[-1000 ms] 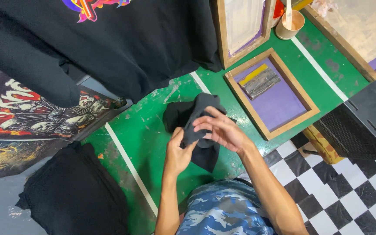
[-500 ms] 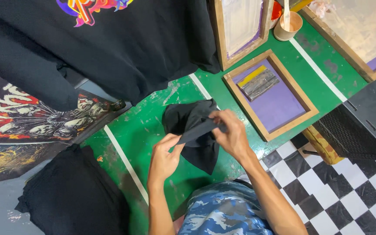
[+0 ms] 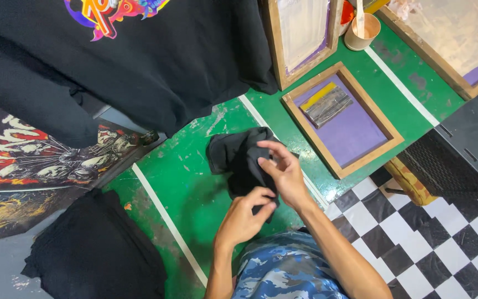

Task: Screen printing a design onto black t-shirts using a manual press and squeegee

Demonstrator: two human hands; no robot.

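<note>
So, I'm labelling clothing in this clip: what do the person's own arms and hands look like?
Both forearms are bare: no sleeves, gloves, watch or rings visible on the left hand or right hand. Only blue camouflage-patterned clothing shows below them.

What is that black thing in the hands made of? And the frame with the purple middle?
The black thing looks like soft matte cloth: it bunches and folds between both hands, left and right. The frame looks like bare pale wood with visible grain, around a flat purple sheet, maybe stretched mesh; its material is hard to tell.
</note>
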